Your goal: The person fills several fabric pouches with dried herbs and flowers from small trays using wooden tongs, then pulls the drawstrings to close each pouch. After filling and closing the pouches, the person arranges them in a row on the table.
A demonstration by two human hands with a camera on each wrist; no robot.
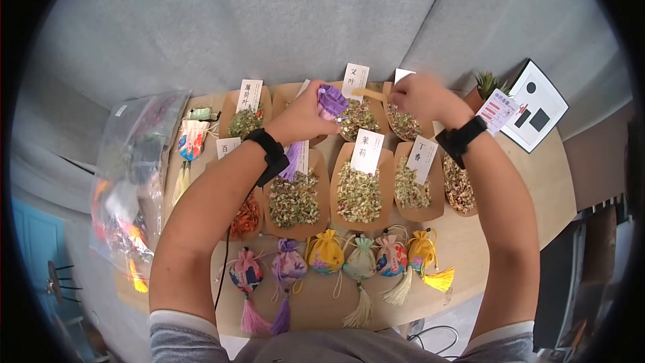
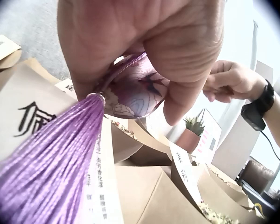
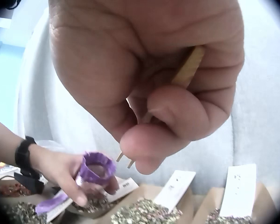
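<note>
My left hand (image 1: pixel 301 119) grips a purple patterned pouch (image 1: pixel 332 102) above the back row of trays. The right wrist view shows the pouch's gathered mouth (image 3: pixel 97 168) wide apart and facing up. From its lower end hangs a purple tassel (image 2: pixel 60 163), seen in the left wrist view. My right hand (image 1: pixel 424 97) pinches a light wooden tool (image 1: pixel 371 95) with curled fingers, to the right of the pouch. Part of that tool (image 3: pixel 190 67) shows between the fingers, with two thin tips below them; the rest is hidden.
Paper trays of dried herbs (image 1: pixel 358 191) with white label cards stand in two rows. Several tasselled pouches (image 1: pixel 361 262) lie along the front. A clear plastic bag (image 1: pixel 127 181) is at the left, beside another pouch (image 1: pixel 192 140). A potted plant (image 1: pixel 488 84) and framed board (image 1: pixel 535 107) stand back right.
</note>
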